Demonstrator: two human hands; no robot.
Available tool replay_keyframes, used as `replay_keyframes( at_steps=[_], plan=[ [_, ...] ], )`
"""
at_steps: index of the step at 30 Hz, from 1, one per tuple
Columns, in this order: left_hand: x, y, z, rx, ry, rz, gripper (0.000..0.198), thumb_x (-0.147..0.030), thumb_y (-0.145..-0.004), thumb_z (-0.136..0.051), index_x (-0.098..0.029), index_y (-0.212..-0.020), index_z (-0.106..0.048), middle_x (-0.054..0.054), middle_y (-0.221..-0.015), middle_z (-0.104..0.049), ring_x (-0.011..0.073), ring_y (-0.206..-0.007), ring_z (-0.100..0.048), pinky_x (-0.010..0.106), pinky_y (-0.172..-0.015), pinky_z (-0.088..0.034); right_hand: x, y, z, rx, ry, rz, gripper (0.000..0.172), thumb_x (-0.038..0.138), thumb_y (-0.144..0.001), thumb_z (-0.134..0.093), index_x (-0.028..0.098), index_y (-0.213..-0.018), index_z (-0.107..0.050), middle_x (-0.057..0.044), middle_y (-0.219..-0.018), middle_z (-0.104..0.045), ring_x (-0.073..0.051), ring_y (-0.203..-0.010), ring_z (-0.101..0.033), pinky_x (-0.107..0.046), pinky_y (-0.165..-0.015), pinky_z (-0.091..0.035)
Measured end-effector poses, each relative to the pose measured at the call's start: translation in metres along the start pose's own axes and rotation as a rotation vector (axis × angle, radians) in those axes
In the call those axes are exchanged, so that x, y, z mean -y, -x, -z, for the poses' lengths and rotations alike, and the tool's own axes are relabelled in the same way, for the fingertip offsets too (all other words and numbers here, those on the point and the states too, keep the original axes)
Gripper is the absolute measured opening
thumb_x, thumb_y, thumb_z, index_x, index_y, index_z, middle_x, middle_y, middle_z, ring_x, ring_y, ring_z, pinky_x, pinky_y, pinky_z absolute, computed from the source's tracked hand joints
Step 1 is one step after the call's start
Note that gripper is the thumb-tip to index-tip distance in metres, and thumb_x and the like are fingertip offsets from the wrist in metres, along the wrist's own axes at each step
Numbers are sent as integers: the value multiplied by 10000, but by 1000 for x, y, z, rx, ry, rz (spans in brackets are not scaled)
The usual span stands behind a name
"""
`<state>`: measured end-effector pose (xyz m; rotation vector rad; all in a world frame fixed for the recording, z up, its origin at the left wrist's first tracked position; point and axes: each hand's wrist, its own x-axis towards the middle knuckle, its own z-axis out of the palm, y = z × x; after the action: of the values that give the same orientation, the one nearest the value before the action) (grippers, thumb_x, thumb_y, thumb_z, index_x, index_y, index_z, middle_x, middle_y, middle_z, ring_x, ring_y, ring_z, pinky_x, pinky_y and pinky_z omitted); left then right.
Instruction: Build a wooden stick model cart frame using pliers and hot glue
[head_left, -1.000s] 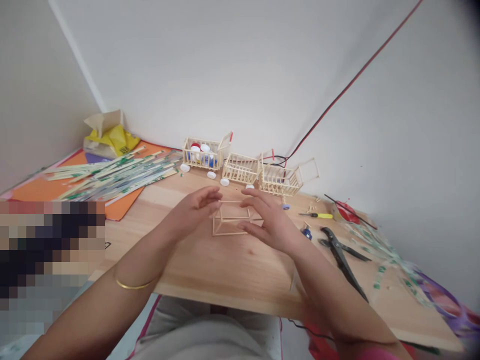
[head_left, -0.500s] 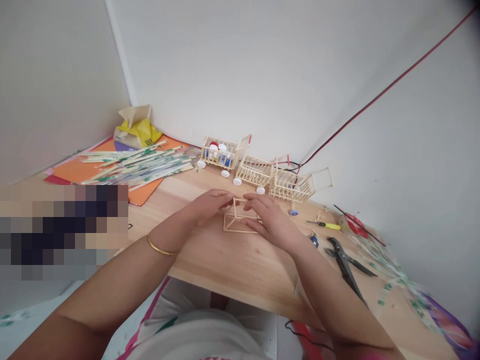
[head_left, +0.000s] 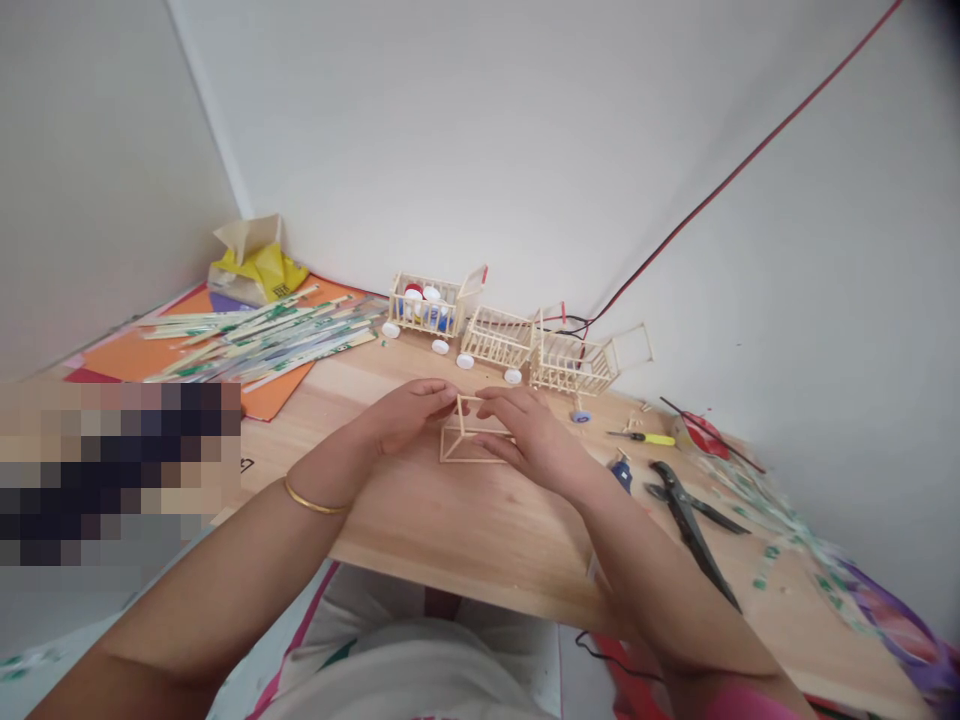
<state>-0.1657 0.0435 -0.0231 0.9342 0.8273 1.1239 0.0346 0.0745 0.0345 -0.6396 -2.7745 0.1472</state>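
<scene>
A small box-shaped frame of thin wooden sticks rests on the wooden table in front of me. My left hand, with a gold bangle at its wrist, pinches the far left part of the frame between its fingertips. Over the right side of the frame curls my right hand, thumb and fingers gripping the sticks and covering that end. Just beyond my hands stand little stick-built carts: one with white wheels holds bottle caps, a second cart is beside it, and a third cart has a blue wheel.
Wrapped chopsticks lie on orange card at the left, near a yellow tissue pack. To the right are a yellow-handled knife, a blue glue gun, black pliers and loose wrappers. A blurred patch covers the left edge.
The whole view has shifted slightly, so the table items sit a little further left. My hands keep their hold on the stick frame with almost no change.
</scene>
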Motion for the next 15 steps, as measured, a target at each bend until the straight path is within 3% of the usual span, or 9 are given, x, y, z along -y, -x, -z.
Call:
replay_keyframes(
  at_steps=[6, 15],
  plan=[
    [4, -4, 3, 5, 59, 0, 301, -362, -756, -658, -122, -937, -664, 117, -1002, -681, 244, -1016, -594, 406, -938, -389, 0, -1, 0, 9, -7, -3, 289, 420, -883, -503, 195, -1055, -558, -112, -1190, -584, -212, -1095, -535, -387, -942, -374],
    [6, -4, 3, 14, 109, 32, 268, -360, -762, -655, -115, -870, -661, 118, -971, -681, 232, -980, -608, 386, -911, -415, -1, 0, -1, 10, -2, -8, 286, 417, -886, -501, 197, -1055, -567, -112, -1185, -588, -212, -1105, -529, -391, -948, -359]
  ],
)
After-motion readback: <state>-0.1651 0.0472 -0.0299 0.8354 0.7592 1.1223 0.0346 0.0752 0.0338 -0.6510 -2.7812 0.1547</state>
